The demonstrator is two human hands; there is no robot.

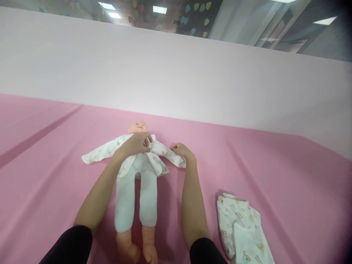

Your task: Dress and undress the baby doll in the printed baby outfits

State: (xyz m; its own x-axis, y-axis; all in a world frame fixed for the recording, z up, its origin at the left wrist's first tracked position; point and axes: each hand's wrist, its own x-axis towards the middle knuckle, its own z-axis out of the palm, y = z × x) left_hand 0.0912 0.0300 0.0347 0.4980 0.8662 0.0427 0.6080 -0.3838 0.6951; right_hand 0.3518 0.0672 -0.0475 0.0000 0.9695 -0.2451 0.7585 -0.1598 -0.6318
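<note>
doll (136,183) lies lengthwise, head far, feet near. left hand (136,144) pinches shirt (162,151) at chest; right hand (181,150) curled, gripping sleeve end just beside.

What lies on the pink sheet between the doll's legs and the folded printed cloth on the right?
In the head view, only the person's right forearm crosses that stretch between the doll and the folded cloth; otherwise the pink sheet is bare.

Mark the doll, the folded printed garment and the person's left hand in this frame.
doll (139,127): head view, on its head.
folded printed garment (242,225): head view, on the middle of the fabric.
left hand (136,144): head view, on the back of the hand.
</note>
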